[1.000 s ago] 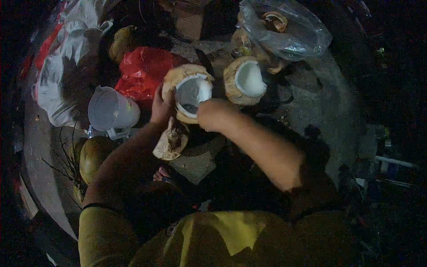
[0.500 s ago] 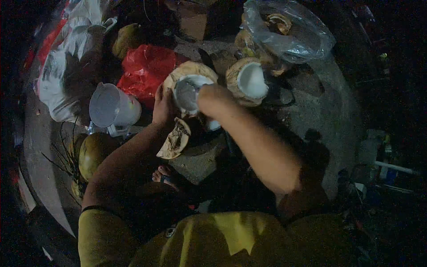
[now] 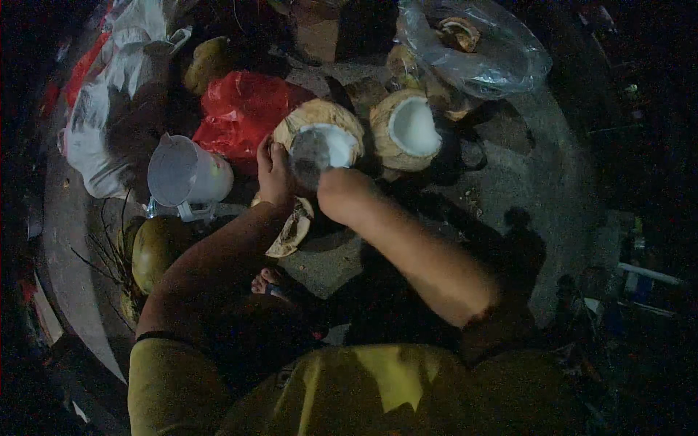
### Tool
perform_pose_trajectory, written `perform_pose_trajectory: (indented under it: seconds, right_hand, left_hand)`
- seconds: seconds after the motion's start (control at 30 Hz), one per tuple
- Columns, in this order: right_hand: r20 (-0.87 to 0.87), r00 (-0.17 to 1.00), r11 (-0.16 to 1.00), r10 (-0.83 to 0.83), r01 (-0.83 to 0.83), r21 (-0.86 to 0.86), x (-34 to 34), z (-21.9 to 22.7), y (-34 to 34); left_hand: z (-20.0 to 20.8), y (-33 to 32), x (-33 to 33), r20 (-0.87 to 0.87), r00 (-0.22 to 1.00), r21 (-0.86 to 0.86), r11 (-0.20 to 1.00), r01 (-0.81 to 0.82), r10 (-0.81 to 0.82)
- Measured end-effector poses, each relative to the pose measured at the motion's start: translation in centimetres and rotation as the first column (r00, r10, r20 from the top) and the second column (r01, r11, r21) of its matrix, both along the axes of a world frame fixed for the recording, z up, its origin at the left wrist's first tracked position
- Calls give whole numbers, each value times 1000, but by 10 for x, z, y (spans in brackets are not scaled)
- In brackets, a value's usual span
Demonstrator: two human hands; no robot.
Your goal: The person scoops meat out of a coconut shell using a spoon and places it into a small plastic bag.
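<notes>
A coconut half (image 3: 323, 115) with a pale husk and white flesh faces me, the left part of its hollow in shadow. Against its left side rests my left hand (image 3: 276, 174), gripping the husk with the fingers pointing up. My right hand (image 3: 346, 195) is closed in a fist at the near rim of the hollow; whatever it holds is hidden by the hand. Just to the right stands a second coconut half (image 3: 392, 152) showing white flesh. A cut wedge of husk (image 3: 294, 231) lies on the ground below my left hand.
Left of the coconut are a red plastic bag (image 3: 247, 109), a clear measuring jug (image 3: 211, 180) and a white sack (image 3: 98, 145). Whole green coconuts (image 3: 156, 251) lie nearer on the left. A clear plastic bag (image 3: 509, 62) with husk scraps sits far right.
My right hand has drawn back toward me from inside the hollow to its near rim. The coconut half has shifted slightly right, with my left hand still on it.
</notes>
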State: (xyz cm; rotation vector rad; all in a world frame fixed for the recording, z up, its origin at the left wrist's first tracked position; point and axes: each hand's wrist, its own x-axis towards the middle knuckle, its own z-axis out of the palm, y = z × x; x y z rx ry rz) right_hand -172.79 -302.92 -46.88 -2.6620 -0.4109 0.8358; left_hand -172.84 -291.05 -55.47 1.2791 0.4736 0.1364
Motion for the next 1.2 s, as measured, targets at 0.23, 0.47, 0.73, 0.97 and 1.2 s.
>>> perform_pose_trajectory:
  seconds: [0.23, 0.47, 0.73, 0.97, 1.2]
  right_hand:
    - [-57, 968, 968, 246, -249, -38, 9, 16, 6]
    - [17, 997, 994, 76, -77, 73, 11, 10, -5]
    - [225, 967, 991, 120, -103, -88, 15, 5, -19]
    - [342, 926, 977, 163, -103, -188, 34, 13, -25]
    - [323, 890, 935, 323, -247, -254, 27, -3, -16]
  left_hand:
    - [-75, 23, 6, 224, 974, 273, 962, -23, -40]
    - [-58, 48, 10, -50, 980, -60, 980, 192, -195]
    - [-8, 32, 17, -149, 931, -49, 943, 330, -333]
    - [8, 20, 36, -83, 946, -374, 889, 263, -315]
    - [4, 19, 38, -45, 952, -150, 944, 293, -302]
